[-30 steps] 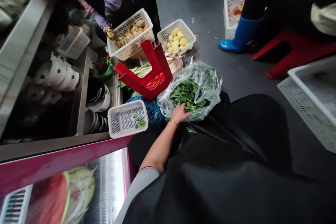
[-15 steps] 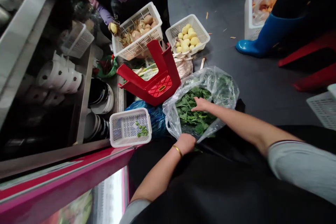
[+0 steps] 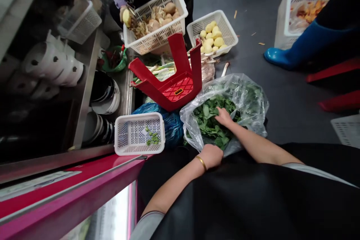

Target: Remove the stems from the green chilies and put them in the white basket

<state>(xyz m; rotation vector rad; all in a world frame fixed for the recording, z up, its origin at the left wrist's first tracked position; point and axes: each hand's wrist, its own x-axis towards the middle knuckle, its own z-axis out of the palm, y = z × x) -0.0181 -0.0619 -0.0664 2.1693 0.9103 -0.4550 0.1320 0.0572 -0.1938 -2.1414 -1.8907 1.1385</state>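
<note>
A clear plastic bag (image 3: 251, 99) lies in front of me, its mouth spread around a heap of dark leafy greens (image 3: 208, 114). My left hand (image 3: 212, 154), with a gold bangle at its wrist, is closed on the bag's near rim. Inside the bag mouth, my right hand (image 3: 225, 116) is curled onto the greens; its fingertips are partly hidden among the leaves. Left of the bag, a small white basket (image 3: 119, 135) holds a few green sprigs (image 3: 152, 138).
An upturned red stool (image 3: 178, 86) stands just beyond the bag. A co-worker's hand (image 3: 123, 12) holds a partly peeled potato (image 3: 127, 18) beside a crate (image 3: 157, 41) of potatoes. Peeled potatoes (image 3: 215, 37) fill another basket. Someone's blue boot (image 3: 298, 48) stands at right.
My right hand has gone from spread fingers over the greens to curled fingers among them. My left hand keeps its hold on the bag rim. The view has shifted slightly.
</note>
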